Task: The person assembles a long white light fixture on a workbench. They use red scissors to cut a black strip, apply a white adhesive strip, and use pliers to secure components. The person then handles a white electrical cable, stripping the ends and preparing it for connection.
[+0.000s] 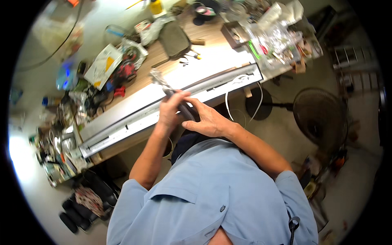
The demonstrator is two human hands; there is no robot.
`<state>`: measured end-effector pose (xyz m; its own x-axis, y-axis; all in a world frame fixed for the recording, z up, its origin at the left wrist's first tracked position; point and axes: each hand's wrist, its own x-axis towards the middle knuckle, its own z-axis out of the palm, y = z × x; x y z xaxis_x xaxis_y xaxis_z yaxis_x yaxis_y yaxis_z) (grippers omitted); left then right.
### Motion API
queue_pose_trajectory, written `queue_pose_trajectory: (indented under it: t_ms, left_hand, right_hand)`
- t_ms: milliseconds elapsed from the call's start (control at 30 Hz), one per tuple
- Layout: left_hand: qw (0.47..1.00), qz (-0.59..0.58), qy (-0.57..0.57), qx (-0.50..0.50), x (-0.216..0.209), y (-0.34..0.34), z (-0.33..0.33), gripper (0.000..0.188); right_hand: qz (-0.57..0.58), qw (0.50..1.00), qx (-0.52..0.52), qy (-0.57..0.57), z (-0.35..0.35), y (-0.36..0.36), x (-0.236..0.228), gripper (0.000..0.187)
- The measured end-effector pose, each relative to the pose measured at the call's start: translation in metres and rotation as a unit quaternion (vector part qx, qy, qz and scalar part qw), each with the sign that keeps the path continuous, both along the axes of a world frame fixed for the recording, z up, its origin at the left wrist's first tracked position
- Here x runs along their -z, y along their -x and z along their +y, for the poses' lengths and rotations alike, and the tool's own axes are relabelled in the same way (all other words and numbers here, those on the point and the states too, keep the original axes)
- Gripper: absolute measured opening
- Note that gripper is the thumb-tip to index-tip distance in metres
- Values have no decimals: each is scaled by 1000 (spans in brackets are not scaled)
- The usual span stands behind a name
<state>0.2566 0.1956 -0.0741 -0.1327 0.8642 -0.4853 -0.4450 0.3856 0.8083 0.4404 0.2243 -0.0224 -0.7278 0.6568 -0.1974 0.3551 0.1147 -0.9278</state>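
Observation:
Both of my hands are on a plier-like hand tool (186, 111) with dark handles and a shiny metal head. It points up and to the left, and motion blurs its head. My left hand (171, 108) wraps round the tool near the middle. My right hand (209, 119) closes on the handle end, thumb and fingers pressed against it. Beneath the tool, a long, narrow white housing (141, 123) with a dark rim lies slantwise along the near edge of the bench. A white cable (227, 102) loops down from its right end.
Clutter covers the wooden bench (195, 30): an olive case (173, 38), a red and black power tool (127, 70), an open cardboard box (235, 34) and a clear plastic bag (277, 43). A standing fan (318, 114) is at the right. Black padded seating (96, 188) is at the lower left.

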Motion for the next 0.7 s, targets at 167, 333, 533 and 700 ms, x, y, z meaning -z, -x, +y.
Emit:
queue_pose_trajectory:
  t_ms: [167,333,533,700]
  left_hand:
    - [856,497,59,132,42,106,77,51]
    - [654,704,133,242,81,145,141,86]
    - [636,742,60,202,158,163,149,85]
    - [592,780,5,203,173,165,147,81]
  right_hand:
    - [-39,962,263,56,-6,-62,38,44]
    - [-218,892,393,51,-29,-147,118,44]
    - [-53,827,380,411,-39,-161,136,52]
    - [-33,862,292,414,-25,-167,140,39]
